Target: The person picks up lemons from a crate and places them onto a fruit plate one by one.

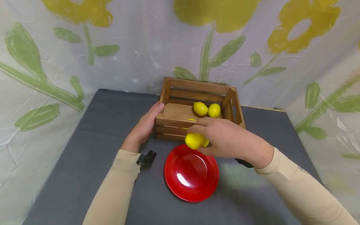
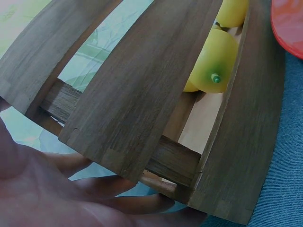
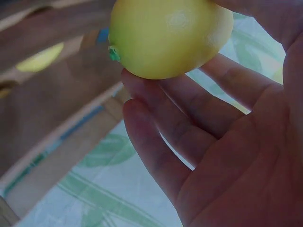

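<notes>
A wooden slatted crate (image 1: 177,121) stands behind a red plate (image 1: 192,175) on the dark tabletop. My left hand (image 1: 146,123) rests against the crate's left end, its thumb by the top rim; in the left wrist view its fingers (image 2: 137,204) lie along the end slats. My right hand (image 1: 225,137) holds a yellow lemon (image 1: 194,141) in front of the crate, over the plate's far edge. From the right wrist, the lemon (image 3: 170,38) shows its green stem end, pinched between thumb and fingertips. Inside the crate, two lemons (image 1: 200,108) show at the right, another partly behind the front slats.
Dark cloth (image 1: 247,193) covers the table. A pale curtain with yellow flowers (image 1: 140,50) hangs behind and at both sides, close to the crate's back. Black camera mounts (image 1: 147,157) sit on both wrists.
</notes>
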`<state>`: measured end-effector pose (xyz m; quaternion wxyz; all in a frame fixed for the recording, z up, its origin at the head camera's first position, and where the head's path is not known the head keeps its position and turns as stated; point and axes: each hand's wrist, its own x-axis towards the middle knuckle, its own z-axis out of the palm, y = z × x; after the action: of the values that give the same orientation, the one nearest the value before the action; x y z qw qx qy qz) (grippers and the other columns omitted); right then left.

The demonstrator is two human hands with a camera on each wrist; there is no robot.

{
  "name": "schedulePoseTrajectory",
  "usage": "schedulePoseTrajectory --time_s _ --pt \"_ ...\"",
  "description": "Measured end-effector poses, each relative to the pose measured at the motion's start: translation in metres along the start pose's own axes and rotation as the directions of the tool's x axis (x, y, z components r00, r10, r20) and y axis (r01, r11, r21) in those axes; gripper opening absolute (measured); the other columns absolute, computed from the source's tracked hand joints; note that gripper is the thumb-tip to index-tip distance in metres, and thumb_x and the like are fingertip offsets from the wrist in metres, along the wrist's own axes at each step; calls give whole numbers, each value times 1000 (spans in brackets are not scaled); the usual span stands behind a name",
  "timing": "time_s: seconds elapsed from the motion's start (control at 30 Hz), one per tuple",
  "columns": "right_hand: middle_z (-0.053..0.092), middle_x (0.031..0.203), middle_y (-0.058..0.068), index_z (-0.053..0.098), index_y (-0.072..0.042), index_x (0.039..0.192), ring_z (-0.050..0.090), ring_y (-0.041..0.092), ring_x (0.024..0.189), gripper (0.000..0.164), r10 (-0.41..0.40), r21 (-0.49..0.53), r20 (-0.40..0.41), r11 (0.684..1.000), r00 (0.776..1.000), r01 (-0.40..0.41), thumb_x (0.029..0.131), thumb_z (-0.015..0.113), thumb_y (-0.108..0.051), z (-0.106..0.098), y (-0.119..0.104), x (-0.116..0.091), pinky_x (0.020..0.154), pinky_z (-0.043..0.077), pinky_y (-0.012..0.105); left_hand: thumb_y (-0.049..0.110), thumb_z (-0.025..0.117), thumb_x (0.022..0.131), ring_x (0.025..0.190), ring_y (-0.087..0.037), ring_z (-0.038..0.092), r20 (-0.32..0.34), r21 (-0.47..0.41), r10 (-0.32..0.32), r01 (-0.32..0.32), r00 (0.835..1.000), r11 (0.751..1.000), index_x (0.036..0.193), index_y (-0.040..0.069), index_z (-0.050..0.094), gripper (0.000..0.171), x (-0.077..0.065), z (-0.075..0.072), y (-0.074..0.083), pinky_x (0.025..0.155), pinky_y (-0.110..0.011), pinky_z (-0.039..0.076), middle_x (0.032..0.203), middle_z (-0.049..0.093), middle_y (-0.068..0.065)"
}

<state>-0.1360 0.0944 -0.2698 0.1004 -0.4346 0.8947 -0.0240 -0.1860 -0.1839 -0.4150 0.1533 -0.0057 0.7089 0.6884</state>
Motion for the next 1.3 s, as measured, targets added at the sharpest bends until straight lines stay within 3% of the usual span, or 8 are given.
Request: schedulePoseTrajectory --time_s 0.17,0.47,0.73,1.3 --pt "71 127 -4 71 -20 139 66 15 109 55 -1 22 1 1000 1000 1 88 91 -31 18 2 1 88 63 33 70 38 107 163 -40 25 10 6 5 -5 1000 1000 176 31 7 85 -1 -1 2 123 -78 27 183 7 -2" --pt "71 128 -2 70 -20 140 65 17 113 57 8 60 47 998 999 -10 88 91 -30 50 2 11 96 61 39 71 39 107 164 -38 24 8 17 11 -11 1000 1000 176 31 8 86 -2 0 5 124 -77 26 183 8 -1" --pt "72 122 0 71 -18 138 65 19 108 57 13 17 70 1000 997 -14 87 91 -34 79 0 23 96 60 40 69 41 106 163 -38 25 3 7 14 -14 1000 1000 176 32 9 85 -1 2 6 125 -76 27 183 8 0" --pt "72 116 1 73 -19 133 64 17 101 56 19 13 84 1000 996 -20 83 94 -34 98 -4 35 92 60 37 72 39 106 164 -39 23 -2 22 2 -2 1000 1000 176 33 9 85 -3 -1 1 125 -78 23 183 9 -1"
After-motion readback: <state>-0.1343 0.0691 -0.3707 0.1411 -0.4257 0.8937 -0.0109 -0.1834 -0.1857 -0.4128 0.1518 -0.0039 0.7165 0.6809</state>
